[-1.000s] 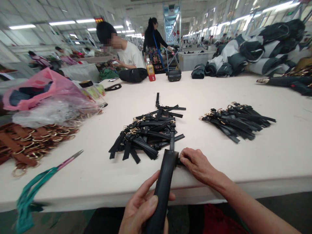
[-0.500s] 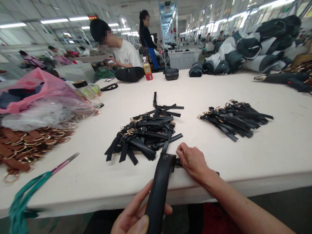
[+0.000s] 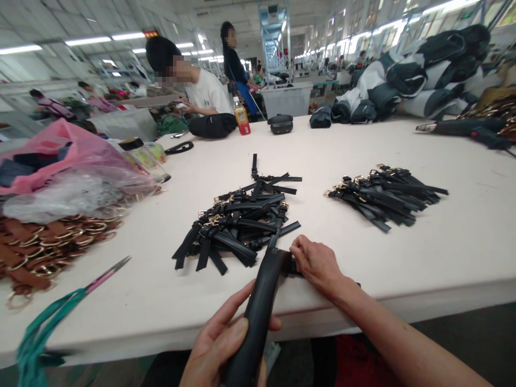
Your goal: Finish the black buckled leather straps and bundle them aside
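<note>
The left hand is clenched around the lower part of a wide black strap, thumb laid along its near face and fingers wrapped behind, just below the table's front edge. The strap's long axis runs from that grip up and away to the right, its far end resting on the white table near the edge. The right hand lies knuckles-up on the table at that far end, fingertips pinching a small black piece where it meets the strap; the pinch itself is hidden beneath the fingers, so what exactly is held cannot be told. The right hand is thus the nearer one to the strap's working end, the left being further down its length. Directly beyond the strap's tip, touching or nearly so, lies a loose heap of narrow black straps with gold buckles. A second, tidier bundle of the same straps lies well apart to the right. At the left are brown straps with rings, plastic bags and scissors with green ribbon. A seated person works at the far end of the table.
</note>
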The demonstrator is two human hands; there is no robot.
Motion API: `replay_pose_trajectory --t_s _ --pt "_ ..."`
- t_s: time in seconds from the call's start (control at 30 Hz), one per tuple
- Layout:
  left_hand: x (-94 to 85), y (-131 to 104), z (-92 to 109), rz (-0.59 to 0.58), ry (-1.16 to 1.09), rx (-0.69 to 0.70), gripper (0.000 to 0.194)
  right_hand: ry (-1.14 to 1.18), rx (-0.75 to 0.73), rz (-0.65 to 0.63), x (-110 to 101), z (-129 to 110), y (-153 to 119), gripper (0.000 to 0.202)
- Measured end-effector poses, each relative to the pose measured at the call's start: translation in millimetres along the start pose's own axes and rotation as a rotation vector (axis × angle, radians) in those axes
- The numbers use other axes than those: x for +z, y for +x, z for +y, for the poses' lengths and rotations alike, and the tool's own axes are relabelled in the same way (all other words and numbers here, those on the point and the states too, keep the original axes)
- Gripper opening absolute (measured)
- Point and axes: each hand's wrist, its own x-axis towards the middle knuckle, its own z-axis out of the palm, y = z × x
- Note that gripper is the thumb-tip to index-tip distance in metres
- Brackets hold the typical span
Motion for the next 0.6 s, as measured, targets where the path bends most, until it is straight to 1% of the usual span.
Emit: replay_pose_trajectory --t_s 0.13,0.23,0.37,0.43,0.53,0.6 --pt "3.0 -0.8 2.0 0.008 0.055 0.018 0.045 0.106 0.004 0.018 1.3 2.5 -0.2 0.019" --pt "0.3 -0.1 0.9 0.000 0.112 0.005 0.048 0.190 -0.009 0.034 1.3 4.7 0.3 0.015" --pt "-3.5 2.4 0.2 -0.018 0.078 -0.005 0.055 0.266 -0.035 0.036 -3.0 6.5 -3.9 0.012" --pt "-3.4 2.9 0.6 -0.024 0.061 -0.023 0.055 0.247 -0.085 0.061 -6.9 8.4 -11.3 0.014" --pt "-1.2 1.8 1.3 -0.004 0.066 -0.024 0.053 0.141 -0.158 0.090 -11.9 14.6 -26.6 0.021" --pt "0.8 -0.7 1.4 0.024 0.072 -0.006 0.054 0.106 -0.169 0.076 -12.9 20.3 -35.5 0.016"
